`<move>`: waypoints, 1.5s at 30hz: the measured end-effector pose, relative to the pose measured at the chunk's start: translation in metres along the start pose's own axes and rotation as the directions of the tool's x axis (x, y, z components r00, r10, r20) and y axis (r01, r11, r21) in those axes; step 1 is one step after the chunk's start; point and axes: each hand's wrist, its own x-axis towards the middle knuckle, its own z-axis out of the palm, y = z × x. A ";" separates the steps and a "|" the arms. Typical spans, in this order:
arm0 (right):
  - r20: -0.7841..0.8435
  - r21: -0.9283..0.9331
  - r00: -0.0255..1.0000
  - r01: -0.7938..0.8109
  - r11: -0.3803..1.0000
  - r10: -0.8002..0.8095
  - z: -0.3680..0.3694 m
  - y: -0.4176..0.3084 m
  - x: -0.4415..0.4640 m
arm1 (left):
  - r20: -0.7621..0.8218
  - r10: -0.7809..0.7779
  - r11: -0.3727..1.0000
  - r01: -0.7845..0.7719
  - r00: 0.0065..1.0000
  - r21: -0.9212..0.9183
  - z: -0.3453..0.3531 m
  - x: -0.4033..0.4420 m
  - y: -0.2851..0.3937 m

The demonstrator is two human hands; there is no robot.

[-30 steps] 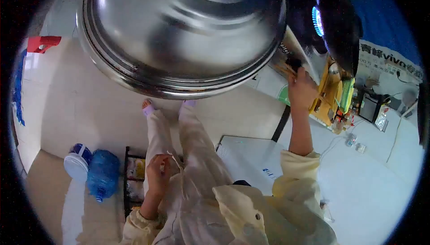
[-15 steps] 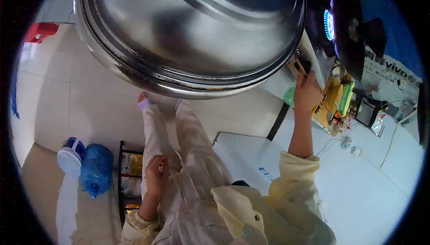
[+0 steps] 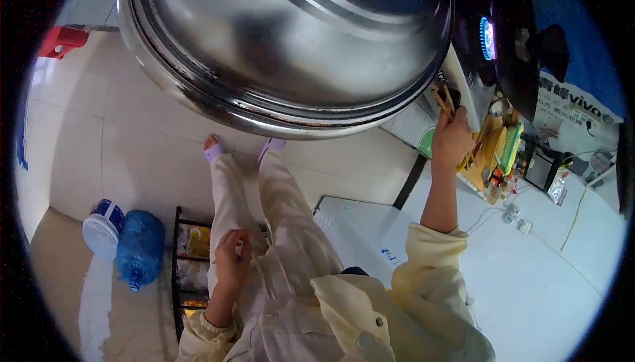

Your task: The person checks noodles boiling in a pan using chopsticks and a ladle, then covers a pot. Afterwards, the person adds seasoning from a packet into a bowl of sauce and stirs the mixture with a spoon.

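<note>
Nearest the camera, a large, rounded, polished stainless-steel vessel or lid (image 3: 284,44) fills the upper part of the view, its rim darkened in places. The metal looks stiff and slick, probably awkward for its bulk; the thick rim seems the surest place to take hold, and it may be hot.

Lower down, the left hand (image 3: 231,256) is by the pale trousers (image 3: 297,249), fingers loosely curled; I cannot tell whether its grip contains anything. The right hand (image 3: 453,137), beyond the yellow cuff (image 3: 438,243), has its grip closed around thin light-brown wooden sticks (image 3: 448,104), which show past the fingertips, near the steel rim's right edge in view. They should be light, stiff and rather smooth, best pinched towards the end away from any heat; they could snap or twist if squeezed crosswise.

Just past this hand is a yellow tray-like holder (image 3: 488,145) with small items too jumbled to name. Farther out, a blue gas flame (image 3: 488,38) burns beside a black rounded pan (image 3: 519,64). On the floor, well apart, are a translucent blue plastic bottle (image 3: 140,246) and a white-and-blue bucket (image 3: 102,235).
</note>
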 end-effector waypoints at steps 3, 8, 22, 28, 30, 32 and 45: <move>0.010 0.006 1.000 -0.019 1.000 0.019 0.001 0.000 0.000 | 0.008 0.007 1.000 -0.007 1.000 0.010 -0.001 0.001 0.004; 0.001 0.017 1.000 -0.017 1.000 0.017 0.003 0.000 0.000 | 0.037 0.066 0.992 -0.069 0.997 0.106 -0.003 -0.001 0.009; 0.129 0.294 0.988 -0.124 0.948 0.089 -0.030 0.013 0.001 | 0.021 0.074 0.997 -0.075 0.997 0.014 -0.003 0.006 0.033; 0.017 0.819 0.988 -0.102 0.565 0.153 -0.078 0.089 -0.022 | 0.017 0.343 0.885 -0.329 0.939 0.330 -0.028 0.011 0.137; -0.023 0.845 0.976 -0.096 0.525 0.216 -0.092 0.124 -0.026 | 0.005 0.387 0.875 -0.369 0.922 0.312 -0.032 0.007 0.161; -0.052 0.871 0.962 -0.087 0.484 0.268 -0.102 0.157 -0.038 | 0.005 0.489 0.824 -0.464 0.872 0.325 -0.029 0.007 0.184; 0.387 0.868 0.609 0.012 -0.496 0.692 -0.106 0.269 -0.050 | 0.362 0.670 0.669 -0.738 0.648 0.083 0.134 0.000 0.298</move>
